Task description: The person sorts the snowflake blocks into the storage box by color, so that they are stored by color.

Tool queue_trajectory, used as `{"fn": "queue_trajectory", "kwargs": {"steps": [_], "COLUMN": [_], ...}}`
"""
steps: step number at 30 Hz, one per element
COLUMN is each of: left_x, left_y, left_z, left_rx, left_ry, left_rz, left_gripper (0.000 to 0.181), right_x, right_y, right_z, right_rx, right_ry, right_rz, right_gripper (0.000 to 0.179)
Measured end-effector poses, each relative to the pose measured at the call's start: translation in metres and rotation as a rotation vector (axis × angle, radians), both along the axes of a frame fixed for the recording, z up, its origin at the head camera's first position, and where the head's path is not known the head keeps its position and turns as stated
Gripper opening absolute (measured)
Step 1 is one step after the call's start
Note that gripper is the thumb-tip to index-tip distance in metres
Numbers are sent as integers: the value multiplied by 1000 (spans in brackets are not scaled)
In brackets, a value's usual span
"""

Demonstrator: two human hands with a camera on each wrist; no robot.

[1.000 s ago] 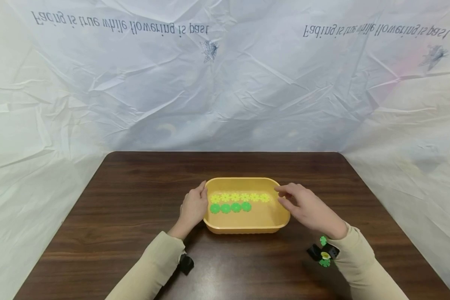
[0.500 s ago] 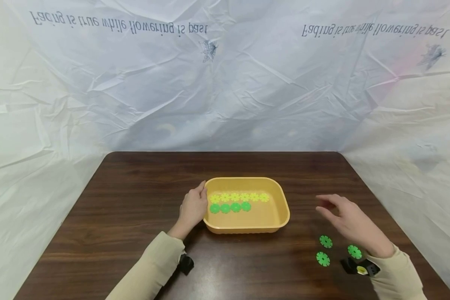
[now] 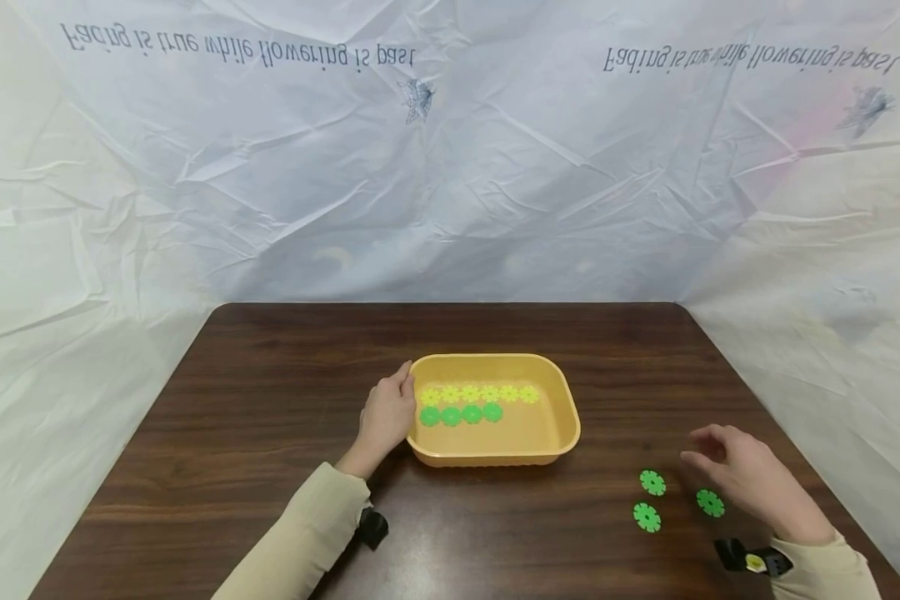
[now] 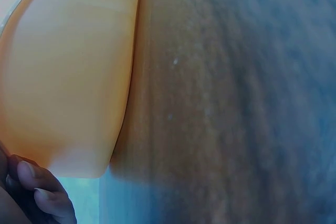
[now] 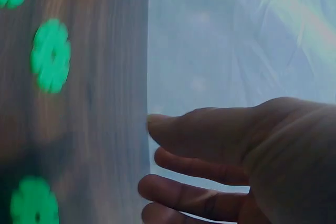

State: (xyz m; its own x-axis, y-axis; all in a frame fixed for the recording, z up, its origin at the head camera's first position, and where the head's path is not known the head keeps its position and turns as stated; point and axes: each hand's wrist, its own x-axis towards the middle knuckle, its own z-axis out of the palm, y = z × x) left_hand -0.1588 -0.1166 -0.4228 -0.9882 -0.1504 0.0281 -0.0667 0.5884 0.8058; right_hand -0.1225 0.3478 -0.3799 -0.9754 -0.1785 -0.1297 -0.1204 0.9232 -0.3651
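Note:
My left hand (image 3: 387,410) grips the left end of a yellow plastic basin (image 3: 487,458). In the left wrist view its curled fingers (image 4: 47,184) lie against the end of the basin's wall (image 4: 68,77). Inside the basin, a row of yellow flower-shaped discs (image 3: 490,394) lies behind a shorter row of green notched discs (image 3: 472,414). To the right, my right hand (image 3: 753,475) hovers over the table, its thumb and fingers apart and holding nothing. Three loose green notched discs lie near it: a back one (image 3: 652,482), a front one (image 3: 647,517) and one closest to the hand (image 3: 711,503).
The dark wood table (image 3: 307,333) has rounded far corners. White printed sheeting (image 3: 450,208) hangs behind it and along both sides. Black straps with small devices sit at both wrists, the right one (image 3: 753,560) low over the table.
My right hand has moved away from the basin's right end, rightward and toward me, uncovering the three loose green discs. My left hand and the basin have stayed in place.

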Motion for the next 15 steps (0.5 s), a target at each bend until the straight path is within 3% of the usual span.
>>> {"fn": "queue_trajectory", "kwargs": {"steps": [6, 10, 15], "left_x": [-1, -1, -1], "left_y": [0, 0, 0], "left_z": [0, -1, -1], "left_rx": [-8, -15, -17], "left_ry": [5, 8, 11], "left_rz": [6, 11, 9], "left_gripper": [44, 44, 43], "right_x": [2, 5, 9], "right_y": [21, 26, 31], "right_z": [-10, -19, -25], "right_rx": [41, -5, -15], "right_ry": [-130, -234, -261], "right_rz": [-42, -40, -31], "right_gripper": [63, 66, 59]}}
